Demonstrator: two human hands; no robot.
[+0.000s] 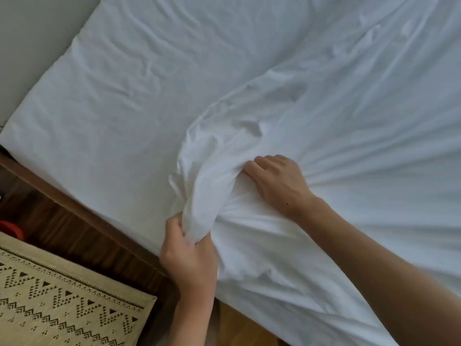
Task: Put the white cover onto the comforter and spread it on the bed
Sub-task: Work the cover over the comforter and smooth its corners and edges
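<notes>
Left hand (189, 255): we grip a bunched fold of the cover (324, 136) at the bed (99, 121) edge.
Right hand (277, 182): our curled fingers pinch the cover's fold.
Cover: spread across the bed's right side.

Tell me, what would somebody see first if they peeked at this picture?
Two bare hands bunching up white cover near the bed's edge: the left hand grips a gathered wad, the right hand digs into the folds just above. At lower left a beige patterned rug lies on the wooden floor.
</notes>
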